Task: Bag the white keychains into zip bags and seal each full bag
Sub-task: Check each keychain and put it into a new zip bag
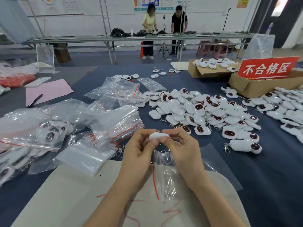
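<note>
There are two hands, the left hand (pixel 139 148) and the right hand (pixel 182 145). They pinch one white keychain (pixel 158 135) between them. One zip bag (pixel 165 177) is below them. The heap of keychains (pixel 201 110) has too many to count. There are two cardboard boxes (pixel 206 72) (pixel 255 86), one red sign (pixel 267 68), one pink paper (pixel 49 91), one pen (pixel 34 100), one phone (pixel 40 81) and two people (pixel 149 22) (pixel 179 20) far back.

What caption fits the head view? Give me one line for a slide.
Left hand and right hand pinch one white keychain above a zip bag, keychain pile alongside.
</note>
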